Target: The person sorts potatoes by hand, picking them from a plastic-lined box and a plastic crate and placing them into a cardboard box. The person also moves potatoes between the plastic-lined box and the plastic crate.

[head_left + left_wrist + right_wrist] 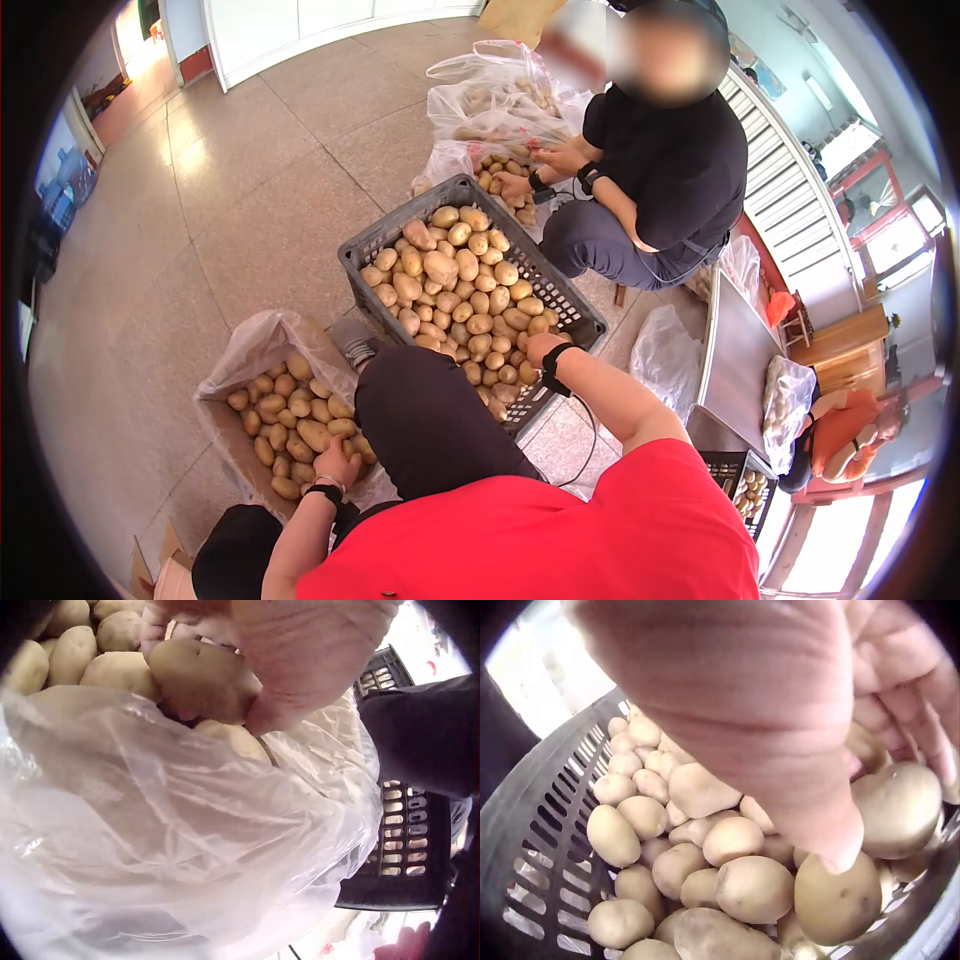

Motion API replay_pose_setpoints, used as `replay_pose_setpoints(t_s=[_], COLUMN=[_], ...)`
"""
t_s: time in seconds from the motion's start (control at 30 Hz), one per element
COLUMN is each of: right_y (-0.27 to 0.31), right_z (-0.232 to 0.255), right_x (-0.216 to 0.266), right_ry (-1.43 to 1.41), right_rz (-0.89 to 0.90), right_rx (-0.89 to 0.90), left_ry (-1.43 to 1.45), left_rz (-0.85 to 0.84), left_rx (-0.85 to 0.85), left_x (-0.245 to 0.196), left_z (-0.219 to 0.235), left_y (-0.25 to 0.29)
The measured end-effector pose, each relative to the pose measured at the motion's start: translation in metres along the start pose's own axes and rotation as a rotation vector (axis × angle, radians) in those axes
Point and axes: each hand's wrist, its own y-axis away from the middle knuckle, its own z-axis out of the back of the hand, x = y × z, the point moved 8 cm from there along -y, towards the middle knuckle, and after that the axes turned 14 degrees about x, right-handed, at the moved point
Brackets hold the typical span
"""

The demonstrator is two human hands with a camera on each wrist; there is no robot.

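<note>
A black slatted crate [360, 262] full of potatoes [470, 265] stands on the floor before the person. The right hand [545, 350] reaches in at its near right corner; in the right wrist view this hand [780, 712] has its fingers curved over a potato [898, 810], thumb tip against another potato [838, 896]. At the left, a box lined with clear plastic [225, 385] holds more potatoes [290, 410]. The left hand [337, 465] is at its near right side. Up close, the left hand [300, 660] grips a potato [202, 679] between thumb and fingers, above the plastic liner [150, 825].
Across the crate a crouching person in black [660, 170] handles potatoes beside plastic bags [490, 100]. The wearer's dark-clad knee [420, 410] lies between box and crate. Farther right are a plastic bag [665, 360], another crate [750, 490] and a person in orange [850, 435].
</note>
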Motion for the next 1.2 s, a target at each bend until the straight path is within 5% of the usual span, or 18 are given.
replay_pose_setpoints(t_s=[0.2, 0.33, 0.4, 0.53, 0.63, 0.77, 0.9, 1.2], right_y=[-0.026, -0.067, -0.036, -0.025, -0.003, -0.036, -0.025, -0.018], right_z=[-0.008, -0.034, -0.018, -0.012, -0.015, -0.026, -0.027, -0.017], right_x=[-0.016, -0.044, -0.024, -0.01, 0.013, 0.003, 0.008, 0.031], right_ry=[-0.096, -0.038, 0.037, 0.007, -0.093, 0.023, -0.12, 0.043], right_rz=[-0.028, -0.021, -0.102, -0.112, -0.152, 0.202, 0.06, -0.001], right_rx=[-0.086, -0.008, 0.14, 0.142, 0.363, 0.074, 0.402, 0.383], left_ry=[0.245, 0.355, 0.387, 0.384, 0.458, 0.557, 0.85, 0.93], left_rz=[0.123, 0.106, 0.07, 0.146, 0.164, 0.117, 0.183, 0.074], left_rx=[0.123, 0.014, -0.073, 0.02, 0.042, 0.032, 0.121, 0.01], left_x=[-0.01, 0.008, 0.023, 0.033, 0.032, 0.028, 0.027, 0.001], left_z=[-0.003, -0.013, -0.026, -0.025, -0.023, -0.017, -0.029, -0.017], left_y=[-0.001, -0.006, -0.018, -0.017, -0.012, -0.013, -0.014, -0.022])
